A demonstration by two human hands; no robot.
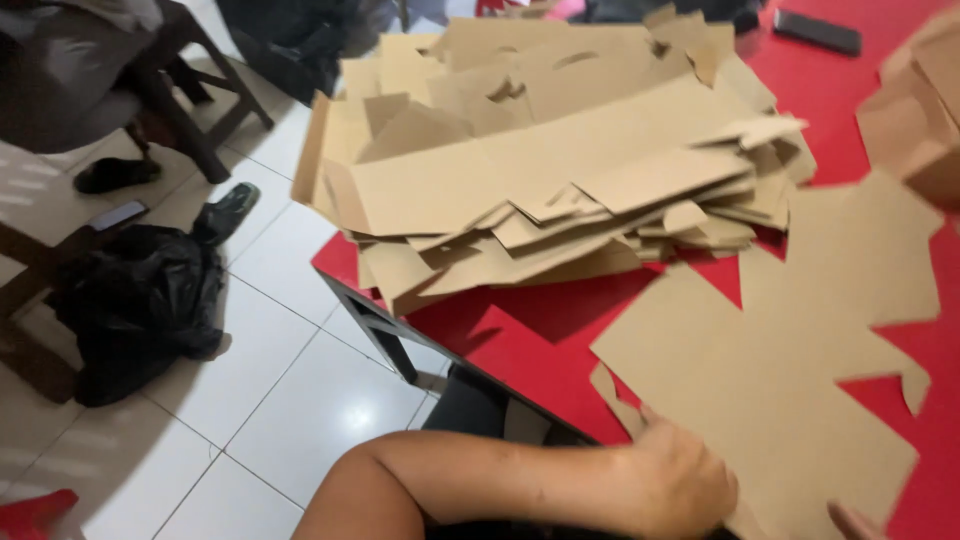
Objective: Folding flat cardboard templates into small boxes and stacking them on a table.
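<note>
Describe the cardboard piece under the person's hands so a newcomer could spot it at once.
Start at the red table and its big heap of flat cardboard blanks. Nearer the camera, one blank lies alone, the left hand on its near edge. Unlike the piled ones, it is single, spread fully flat, its cross-like outline showing.

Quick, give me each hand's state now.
Left hand: resting on the flat cardboard cutout, grip cannot be told.
Right hand: only fingertips visible at the cutout's edge, cannot be told.
</note>
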